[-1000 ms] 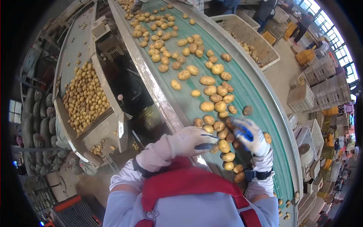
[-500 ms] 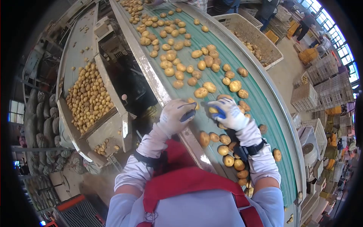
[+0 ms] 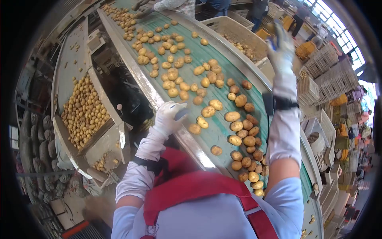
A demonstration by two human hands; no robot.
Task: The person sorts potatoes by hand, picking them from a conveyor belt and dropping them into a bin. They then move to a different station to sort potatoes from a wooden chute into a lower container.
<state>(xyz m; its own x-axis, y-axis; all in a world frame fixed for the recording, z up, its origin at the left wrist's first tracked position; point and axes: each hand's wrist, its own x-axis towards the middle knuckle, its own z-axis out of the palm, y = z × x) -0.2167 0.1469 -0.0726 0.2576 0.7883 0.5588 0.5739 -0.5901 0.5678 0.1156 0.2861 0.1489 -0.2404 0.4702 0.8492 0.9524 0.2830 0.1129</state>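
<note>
Gloved left hand [image 3: 169, 118] hangs half-open by conveyor belt's [image 3: 217, 132] near rail [image 3: 192, 144], potatoes [image 3: 232, 116] beyond; gloved right hand [image 3: 283, 51] raised, blurred, cannot tell grip.

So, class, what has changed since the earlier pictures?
The white-gloved right hand has swung outward from over the green conveyor belt past its far edge; whether it holds anything is unclear. Oval yellowish potatoes have travelled nearer the camera. The white-gloved left hand stays by the near grey metal rail; the yellow potato heap looks unchanged.
</note>
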